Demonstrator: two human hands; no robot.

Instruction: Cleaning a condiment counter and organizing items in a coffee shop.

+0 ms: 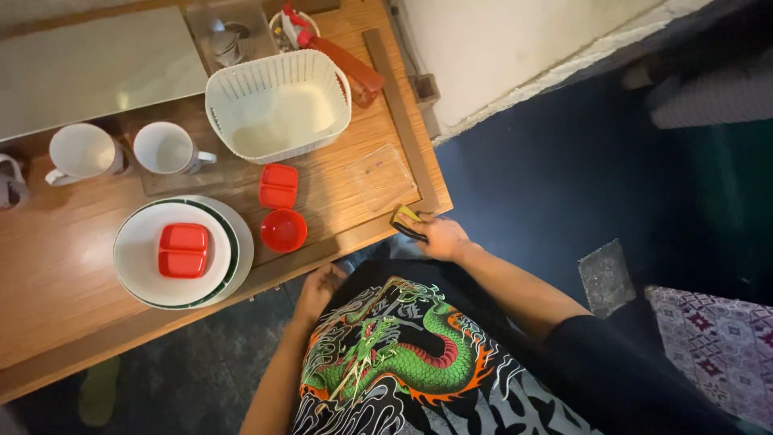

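My right hand (439, 236) grips a yellow and dark sponge (405, 219) at the near right corner of the wooden table (48, 274). My left hand (318, 286) hangs just below the table's front edge, fingers loosely curled, holding nothing. Close to the hands stand a small red round bowl (283, 229) and a red square dish (278, 185). A clear plastic lid (380, 177) lies flat on the wood just beyond the sponge.
Stacked white plates (233, 250) carry a red divided dish (183, 250) at the left. Two white mugs (167, 149) (80, 153) stand behind them. A white slotted basket (278, 105) and a red bottle (342, 64) sit at the back. Dark floor lies to the right.
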